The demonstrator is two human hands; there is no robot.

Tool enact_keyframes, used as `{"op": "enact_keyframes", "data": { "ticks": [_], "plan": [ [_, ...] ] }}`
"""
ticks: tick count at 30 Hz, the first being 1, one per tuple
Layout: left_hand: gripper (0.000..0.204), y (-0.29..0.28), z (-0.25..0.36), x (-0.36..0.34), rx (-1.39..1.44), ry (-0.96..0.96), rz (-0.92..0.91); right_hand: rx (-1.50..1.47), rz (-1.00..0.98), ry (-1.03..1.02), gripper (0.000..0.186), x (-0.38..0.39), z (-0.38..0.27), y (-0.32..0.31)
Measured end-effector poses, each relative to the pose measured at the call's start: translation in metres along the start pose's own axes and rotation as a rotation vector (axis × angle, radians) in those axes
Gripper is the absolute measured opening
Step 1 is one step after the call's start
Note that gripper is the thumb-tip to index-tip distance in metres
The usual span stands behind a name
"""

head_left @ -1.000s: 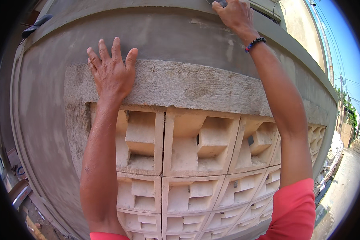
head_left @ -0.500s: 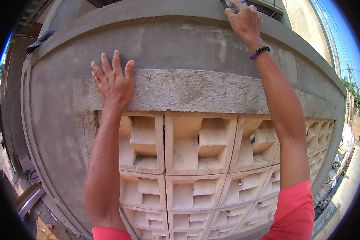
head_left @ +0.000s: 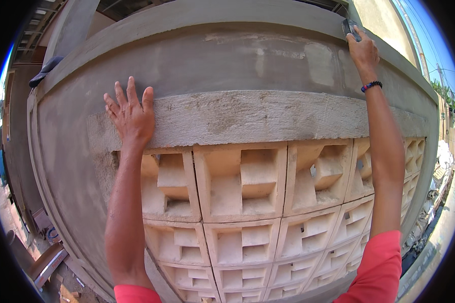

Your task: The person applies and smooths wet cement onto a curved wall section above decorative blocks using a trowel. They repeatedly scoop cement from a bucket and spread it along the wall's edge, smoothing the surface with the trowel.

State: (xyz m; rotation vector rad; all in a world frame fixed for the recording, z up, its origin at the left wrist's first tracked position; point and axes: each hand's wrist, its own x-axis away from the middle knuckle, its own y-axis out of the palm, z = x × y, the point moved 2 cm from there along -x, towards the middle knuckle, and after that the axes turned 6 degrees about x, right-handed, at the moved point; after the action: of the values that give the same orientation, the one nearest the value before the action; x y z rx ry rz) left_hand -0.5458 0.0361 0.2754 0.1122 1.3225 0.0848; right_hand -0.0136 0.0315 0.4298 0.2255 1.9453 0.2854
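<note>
A grey plastered wall curves across the view, with a raised ledge along its top. Against the underside of that ledge, at the upper right, my right hand grips a small dark block; whether it is a sponge or a float I cannot make out. My left hand rests with fingers spread on the wall and on the rough, pale cement band below. Damp-looking patches and uneven streaks mark the plaster between the hands.
Below the band are rows of cream breeze blocks with recessed openings. A dark cap lies on the wall's left corner. Rubble and boards are on the ground at lower left; pale sacks and a path run along the right.
My right hand has slid the dark block to the right and slightly down along the ledge. The left hand stays spread on the wall, and the view has shifted a little.
</note>
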Motion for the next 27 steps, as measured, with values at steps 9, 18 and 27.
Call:
{"op": "enact_keyframes", "data": {
  "ticks": [9, 18, 27],
  "plan": [
    [0.069, -0.004, -0.008, -0.001, 0.016, -0.051, -0.053, -0.348, 0.042, -0.560, 0.040, 0.107, -0.224, -0.017],
    [0.070, -0.008, -0.002, 0.002, -0.016, -0.056, -0.066, -0.139, 0.048, -0.333, 0.042, 0.016, -0.019, 0.007],
    [0.070, -0.001, -0.006, 0.001, 0.017, -0.036, -0.050, -0.456, 0.004, -0.674, 0.039, 0.056, -0.179, -0.021]
  ]
}}
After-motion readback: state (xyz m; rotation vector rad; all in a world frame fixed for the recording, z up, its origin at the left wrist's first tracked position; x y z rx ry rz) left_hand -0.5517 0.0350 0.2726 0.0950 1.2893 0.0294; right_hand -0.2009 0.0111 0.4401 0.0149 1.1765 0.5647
